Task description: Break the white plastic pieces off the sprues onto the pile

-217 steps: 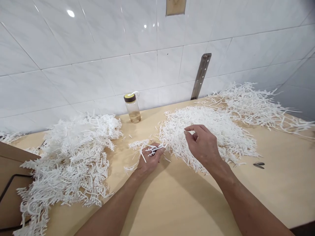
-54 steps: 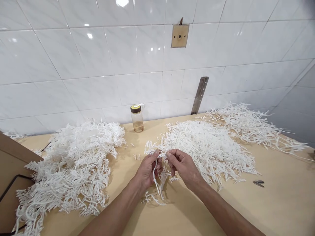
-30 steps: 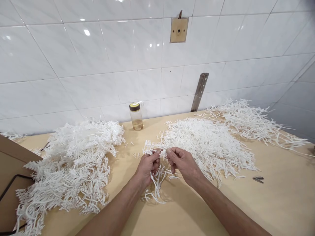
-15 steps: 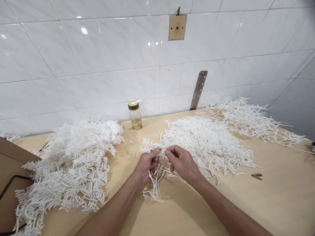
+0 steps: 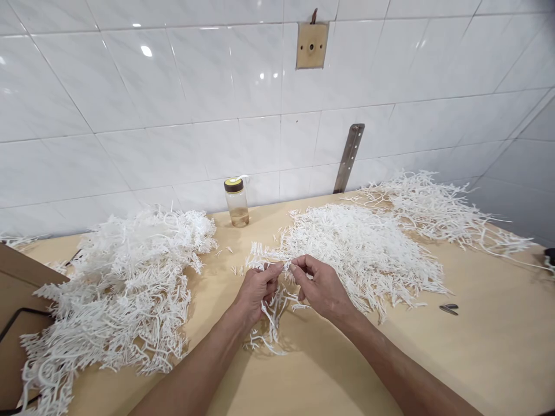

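My left hand [image 5: 259, 290] is closed in a pinch on a white branched plastic strand [image 5: 273, 323], whose branches hang below the fingers toward the table. Close beside it, my right hand [image 5: 318, 284] pinches the upper end of the same strand between thumb and forefinger. The fingertips nearly meet, and the small part between them is too fine to make out. Just beyond the hands lies a heap of short white branched pieces [image 5: 355, 248]. A few loose bits [image 5: 236, 270] lie on the table left of my left hand.
A larger white heap [image 5: 125, 289] covers the table's left side, beside a cardboard box [image 5: 26, 312]. Long white strands [image 5: 437, 208] lie at the back right. A bottle [image 5: 236, 203] stands near the tiled wall [image 5: 182, 156]. Small metal snips [image 5: 448, 309] rest at right.
The view has shifted very slightly. Both hands keep their pinch at almost the same spot; nothing else has visibly moved.
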Action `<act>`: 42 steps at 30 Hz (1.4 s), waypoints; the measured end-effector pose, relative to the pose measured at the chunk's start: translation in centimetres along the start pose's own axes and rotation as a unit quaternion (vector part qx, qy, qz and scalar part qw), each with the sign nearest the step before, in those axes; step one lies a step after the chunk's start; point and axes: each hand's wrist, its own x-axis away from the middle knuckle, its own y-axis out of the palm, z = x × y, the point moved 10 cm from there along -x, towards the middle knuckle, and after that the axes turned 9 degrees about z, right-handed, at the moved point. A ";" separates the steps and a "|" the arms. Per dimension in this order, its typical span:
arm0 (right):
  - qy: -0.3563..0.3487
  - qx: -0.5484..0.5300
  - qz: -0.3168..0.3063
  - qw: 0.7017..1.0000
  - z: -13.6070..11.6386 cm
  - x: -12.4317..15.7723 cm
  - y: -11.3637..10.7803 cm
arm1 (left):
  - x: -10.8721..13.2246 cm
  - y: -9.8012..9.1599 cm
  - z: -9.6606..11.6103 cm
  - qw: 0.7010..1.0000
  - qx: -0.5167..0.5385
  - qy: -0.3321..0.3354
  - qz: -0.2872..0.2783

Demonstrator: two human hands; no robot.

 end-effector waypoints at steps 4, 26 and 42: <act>-0.142 0.111 0.061 0.982 -1.8 0.1 -0.9 | 0.4 -0.1 0.1 0.999 -0.017 0.003 0.027; -0.159 0.330 0.156 0.917 -1.1 -1.0 -3.3 | 1.3 -0.1 0.3 0.998 -0.027 0.046 0.045; -0.204 0.124 0.137 0.961 -3.3 -0.3 -3.9 | -0.2 0.0 -0.7 0.999 0.028 -0.020 -0.021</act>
